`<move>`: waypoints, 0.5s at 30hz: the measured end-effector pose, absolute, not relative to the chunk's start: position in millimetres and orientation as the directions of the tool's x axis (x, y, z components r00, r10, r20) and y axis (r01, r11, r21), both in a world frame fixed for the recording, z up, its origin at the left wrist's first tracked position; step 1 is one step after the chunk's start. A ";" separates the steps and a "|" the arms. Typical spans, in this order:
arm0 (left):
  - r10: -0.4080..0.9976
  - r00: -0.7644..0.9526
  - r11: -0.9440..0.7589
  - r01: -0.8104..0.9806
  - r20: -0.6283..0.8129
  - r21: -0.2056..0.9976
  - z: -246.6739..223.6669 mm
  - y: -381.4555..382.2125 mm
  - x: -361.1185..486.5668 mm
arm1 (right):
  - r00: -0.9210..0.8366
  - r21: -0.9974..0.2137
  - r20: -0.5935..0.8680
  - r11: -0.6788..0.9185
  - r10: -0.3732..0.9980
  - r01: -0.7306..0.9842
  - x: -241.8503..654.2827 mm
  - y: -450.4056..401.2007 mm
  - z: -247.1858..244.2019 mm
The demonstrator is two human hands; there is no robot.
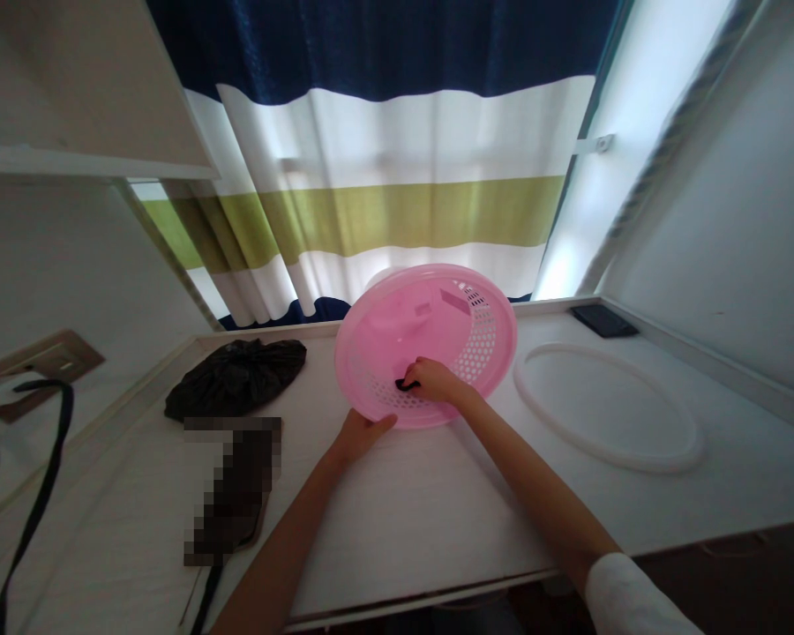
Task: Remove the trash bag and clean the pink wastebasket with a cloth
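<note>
A pink plastic basket (397,300) with perforated sides is tipped on the white surface, its opening facing me. With the thumb over the near rim, my left hand (365,434) grips the basket at its lower left. My right hand (432,379) reaches inside the basket, its fingers closed on a small black item (406,384) whose kind I cannot make out. The fingertips of my left hand are hidden behind the rim.
To the left lie a black plastic bag (238,377) and a blurred-out device (238,494) with a black cable. A white oval ring (609,459) and a dark flat phone-like object (604,321) lie on the right. Behind hangs a striped curtain (397,212).
</note>
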State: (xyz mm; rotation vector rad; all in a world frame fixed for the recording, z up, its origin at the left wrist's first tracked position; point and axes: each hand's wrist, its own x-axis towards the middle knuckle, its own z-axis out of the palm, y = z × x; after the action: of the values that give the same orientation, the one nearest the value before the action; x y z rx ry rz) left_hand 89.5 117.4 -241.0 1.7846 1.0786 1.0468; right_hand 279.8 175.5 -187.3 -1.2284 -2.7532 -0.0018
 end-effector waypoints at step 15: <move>0.923 0.292 -0.332 0.275 0.251 0.902 -239.6 116.5 89.2 | -0.550 -0.080 0.224 0.578 0.805 0.812 285.5 174.6 -174.6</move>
State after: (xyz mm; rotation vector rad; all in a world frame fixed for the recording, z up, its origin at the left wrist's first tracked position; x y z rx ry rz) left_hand 89.2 116.5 -239.6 1.7858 1.0838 1.0548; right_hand 285.5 174.6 -174.6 -1.3431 -2.5744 -0.0477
